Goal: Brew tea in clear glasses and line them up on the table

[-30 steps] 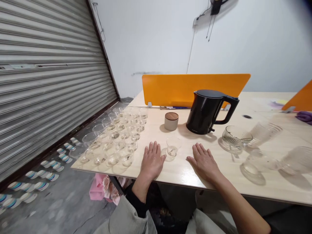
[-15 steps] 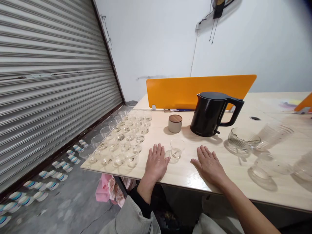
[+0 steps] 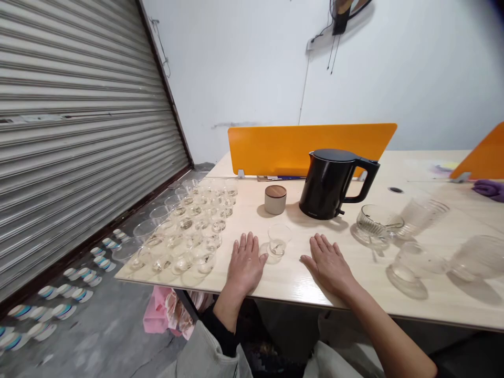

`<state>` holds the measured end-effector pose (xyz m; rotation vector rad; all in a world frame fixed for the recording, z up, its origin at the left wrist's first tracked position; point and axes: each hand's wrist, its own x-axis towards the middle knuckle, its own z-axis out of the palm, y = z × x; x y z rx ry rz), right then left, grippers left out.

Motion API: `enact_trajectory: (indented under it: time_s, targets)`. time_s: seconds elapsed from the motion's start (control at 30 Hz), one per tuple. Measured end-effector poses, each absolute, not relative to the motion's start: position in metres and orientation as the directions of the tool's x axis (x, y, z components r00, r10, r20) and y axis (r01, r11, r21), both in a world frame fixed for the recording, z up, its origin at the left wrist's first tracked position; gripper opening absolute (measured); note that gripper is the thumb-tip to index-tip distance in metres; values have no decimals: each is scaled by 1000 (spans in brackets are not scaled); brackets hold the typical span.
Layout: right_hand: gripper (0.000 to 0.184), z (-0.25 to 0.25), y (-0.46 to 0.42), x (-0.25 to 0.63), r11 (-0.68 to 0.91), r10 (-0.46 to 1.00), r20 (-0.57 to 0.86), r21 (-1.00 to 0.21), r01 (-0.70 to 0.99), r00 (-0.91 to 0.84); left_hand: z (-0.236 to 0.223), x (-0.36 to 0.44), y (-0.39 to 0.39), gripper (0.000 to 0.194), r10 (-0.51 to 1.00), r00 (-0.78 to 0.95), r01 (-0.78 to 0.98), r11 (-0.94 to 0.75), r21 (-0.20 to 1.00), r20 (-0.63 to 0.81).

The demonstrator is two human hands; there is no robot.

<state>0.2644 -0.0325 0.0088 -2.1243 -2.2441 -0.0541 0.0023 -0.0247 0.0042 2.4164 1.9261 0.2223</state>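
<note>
Clear plastic cups (image 3: 186, 223) stand in rows along the left edge of the table (image 3: 289, 281); right of them the left hand (image 3: 245, 265) lies flat near the front edge, fingers slightly spread. One single cup (image 3: 277, 245) stands between it and the right hand (image 3: 329, 266), likewise flat, thumb splayed.

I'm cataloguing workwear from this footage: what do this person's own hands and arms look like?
The bare left hand and bare right hand show no gloves, rings or watch. On the left side, a plain black fabric sleeve covers the arm below the wrist. The right forearm is uncovered nearly to the picture's lower edge.
</note>
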Motion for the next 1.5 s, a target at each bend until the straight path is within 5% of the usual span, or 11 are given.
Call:
enact_trajectory:
  time_s: [1.5]
  targets:
    - [77,12,-34,263,57,997,47,-28,998,-56,0,2,-24,66,969,224,965,-236,114,107]
